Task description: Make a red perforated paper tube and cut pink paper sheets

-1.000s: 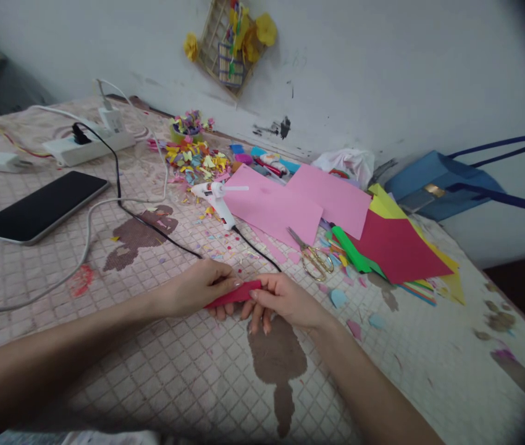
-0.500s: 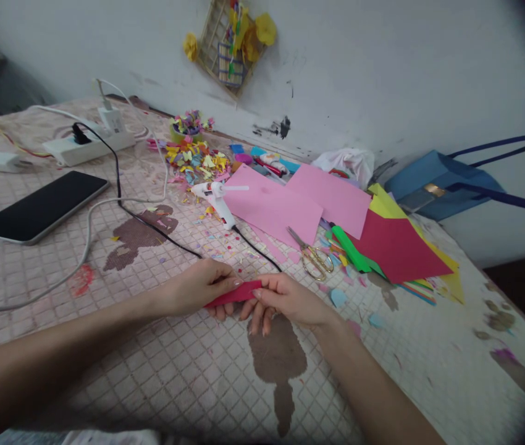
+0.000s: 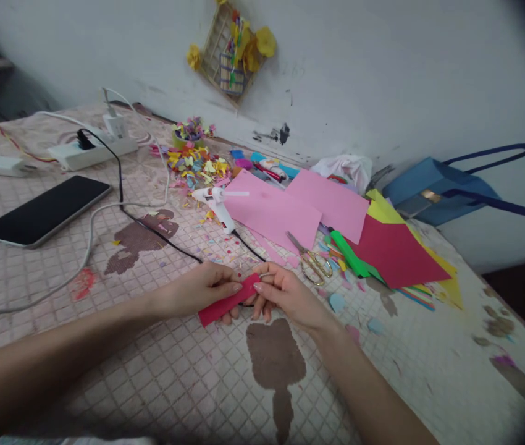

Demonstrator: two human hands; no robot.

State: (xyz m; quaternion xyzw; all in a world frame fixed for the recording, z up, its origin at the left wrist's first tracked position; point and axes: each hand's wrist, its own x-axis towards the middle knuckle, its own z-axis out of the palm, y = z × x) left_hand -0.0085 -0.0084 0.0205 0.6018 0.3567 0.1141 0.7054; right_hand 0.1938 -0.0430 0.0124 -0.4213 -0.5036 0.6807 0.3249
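Note:
A narrow red paper strip (image 3: 223, 307) is held between both hands, slanting from lower left to upper right. My left hand (image 3: 209, 288) pinches it near the middle, thumb on top and fingers beneath. At its upper right end, my right hand (image 3: 283, 293) grips it between thumb and index finger, the other fingers curled below. Beyond the hands lies a white glue gun (image 3: 218, 207), with its black cord running towards them. Gold-handled scissors (image 3: 311, 259) rest to the right of the hands, below two pink sheets (image 3: 272, 210).
A tablet (image 3: 44, 210), a power strip (image 3: 93, 151) and cables lie on the left. Paper scraps (image 3: 197, 165) are heaped at the back. Red paper (image 3: 394, 250), a green marker-like object (image 3: 349, 253) and a blue bag (image 3: 438, 188) are on the right.
The red strip has turned to a steeper slant, and more of its lower left end shows. My right hand has risen slightly. The view has shifted a little.

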